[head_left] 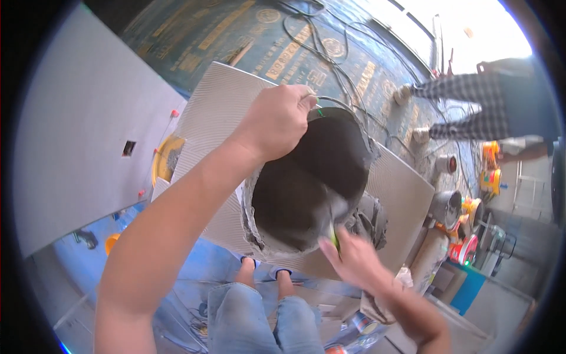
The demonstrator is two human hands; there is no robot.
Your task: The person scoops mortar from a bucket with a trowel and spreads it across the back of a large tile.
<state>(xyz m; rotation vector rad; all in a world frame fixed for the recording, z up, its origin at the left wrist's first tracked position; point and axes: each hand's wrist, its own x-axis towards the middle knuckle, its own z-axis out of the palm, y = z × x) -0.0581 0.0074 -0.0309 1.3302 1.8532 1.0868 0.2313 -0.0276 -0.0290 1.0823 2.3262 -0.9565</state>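
Observation:
In front of me a dark bucket (333,141) is tilted, its mouth toward me, with grey mortar crusted on its rim. My left hand (277,121) is closed at the bucket's far upper edge, around its thin handle. My right hand (356,259) grips the green handle of a trowel (334,236). The trowel's blade is blurred by motion and reaches into the near right part of the bucket's mouth. Below the bucket lies a large tile (401,203) with a ribbed surface. A lump of grey mortar (370,221) sits beside the bucket's right side.
At the right a person in checked trousers (471,106) stands near several buckets (445,206). Cables (330,56) run across the printed green floor covering (236,35). A pale wall panel (88,135) with a square cutout stands at left, near a yellow bucket (168,159).

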